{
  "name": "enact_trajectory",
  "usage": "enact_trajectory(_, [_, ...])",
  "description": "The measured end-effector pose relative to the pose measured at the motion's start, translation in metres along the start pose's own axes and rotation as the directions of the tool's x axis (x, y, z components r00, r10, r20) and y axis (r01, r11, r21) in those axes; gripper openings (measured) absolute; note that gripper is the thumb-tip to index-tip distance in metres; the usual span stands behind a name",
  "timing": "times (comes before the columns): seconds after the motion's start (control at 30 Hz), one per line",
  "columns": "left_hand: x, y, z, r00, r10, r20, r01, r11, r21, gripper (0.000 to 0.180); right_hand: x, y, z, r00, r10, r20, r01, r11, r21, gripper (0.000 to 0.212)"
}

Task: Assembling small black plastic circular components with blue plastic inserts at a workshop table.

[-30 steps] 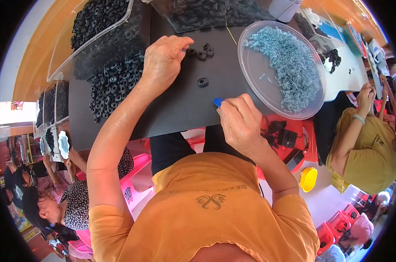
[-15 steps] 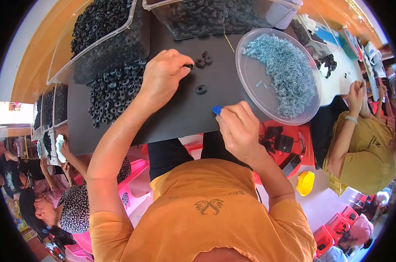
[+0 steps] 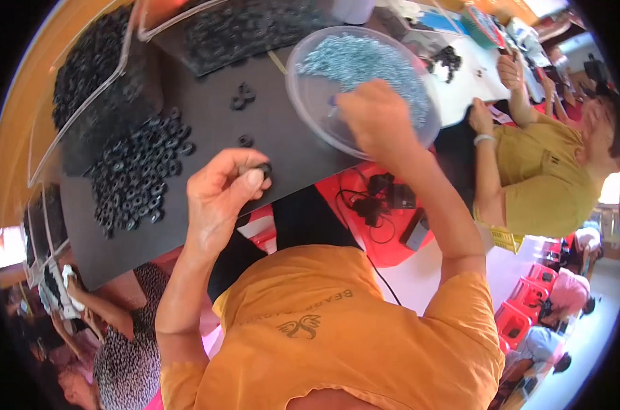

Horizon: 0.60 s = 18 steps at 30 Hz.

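The left hand (image 3: 216, 193) clamps a part (image 3: 266, 169), the right hand (image 3: 378, 119) — grip too blurred to tell — is over the springs (image 3: 354, 60), where a careless sweep could scatter some.

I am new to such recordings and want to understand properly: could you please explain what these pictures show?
There is no machine here, only a person's two bare hands. All the pictures come from one wide camera on the head, looking down, so straight edges bend. On the dark table lie a pile of black parts, a few loose ones and a round clear tray of small bluish coils. The left hand pinches a small black part. The right hand, over the tray, holds a blue item, too blurred to identify.
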<state>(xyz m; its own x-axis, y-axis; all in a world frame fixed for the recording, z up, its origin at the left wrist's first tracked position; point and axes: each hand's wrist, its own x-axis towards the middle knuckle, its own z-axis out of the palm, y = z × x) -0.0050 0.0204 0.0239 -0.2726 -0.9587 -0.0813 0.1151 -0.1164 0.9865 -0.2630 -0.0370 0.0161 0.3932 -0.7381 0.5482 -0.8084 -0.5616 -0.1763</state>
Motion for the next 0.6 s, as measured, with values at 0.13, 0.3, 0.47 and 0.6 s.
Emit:
enact_trajectory(0.13, [-0.013,-0.007,0.004,0.999,0.013,-0.033,-0.014,0.999,-0.029,0.015,0.013,0.000,0.015,0.973,-0.149,0.174,0.169,0.980,-0.107,0.004])
enact_trajectory(0.3, [-0.013,-0.011,0.013,0.997,0.021,-0.078,-0.028,0.995,-0.099,0.019,0.014,-0.002,0.011,0.973,-0.156,0.169,0.180,0.975,-0.134,0.007])
enact_trajectory(0.47, [-0.011,-0.014,0.014,0.997,0.022,-0.079,-0.033,0.990,-0.134,0.015,0.011,-0.008,0.011,0.997,-0.022,0.070,0.021,1.000,0.018,0.009])
enact_trajectory(0.6, [-0.005,-0.007,0.017,0.994,-0.049,-0.102,0.025,0.975,-0.222,0.015,0.025,-0.043,-0.019,0.998,0.064,0.002,-0.062,0.951,0.304,0.007])
